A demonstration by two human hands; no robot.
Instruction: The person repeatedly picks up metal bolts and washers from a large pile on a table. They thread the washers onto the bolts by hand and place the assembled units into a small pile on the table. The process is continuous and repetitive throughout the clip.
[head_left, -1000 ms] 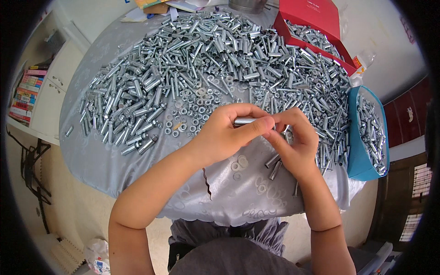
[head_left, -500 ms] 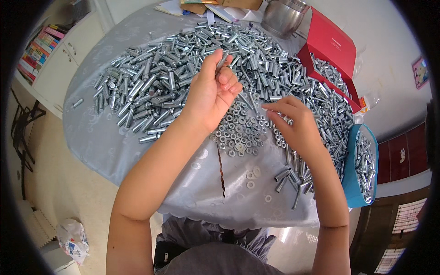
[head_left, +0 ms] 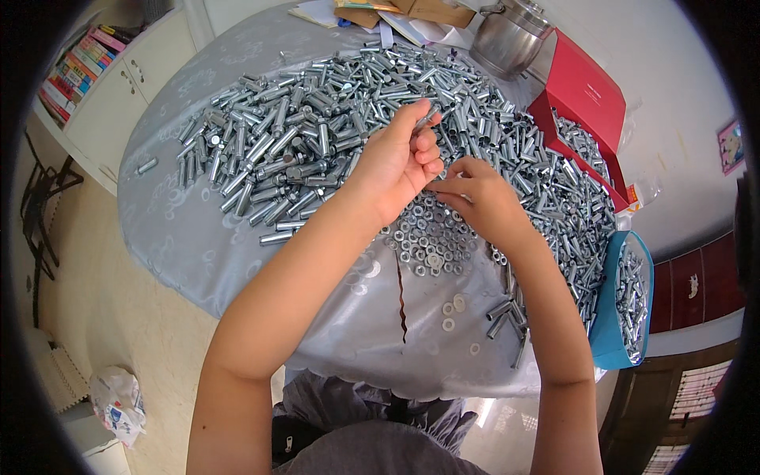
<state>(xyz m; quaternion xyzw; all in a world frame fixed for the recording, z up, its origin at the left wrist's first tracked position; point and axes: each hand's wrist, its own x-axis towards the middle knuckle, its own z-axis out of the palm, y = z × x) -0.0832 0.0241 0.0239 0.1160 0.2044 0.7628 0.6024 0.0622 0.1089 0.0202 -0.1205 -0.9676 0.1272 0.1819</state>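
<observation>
Your left hand [head_left: 400, 162] is curled closed around a short metal sleeve bolt [head_left: 425, 120], its tip poking out above thumb and forefinger, raised over the big heap of bolts [head_left: 317, 119] on the grey tablecloth [head_left: 182, 229]; your right hand [head_left: 475, 198] sits just beside it, fingers pinched together over the scatter of nuts and washers [head_left: 431, 237], probably on a small nut, though I cannot tell for sure; the bolt is rigid plated steel, light singly, smooth and apt to slip or roll; grip it across the plain sleeve, leaving the threaded end free; the nuts are tiny and slick, so take them by the flats with fingertips.
</observation>
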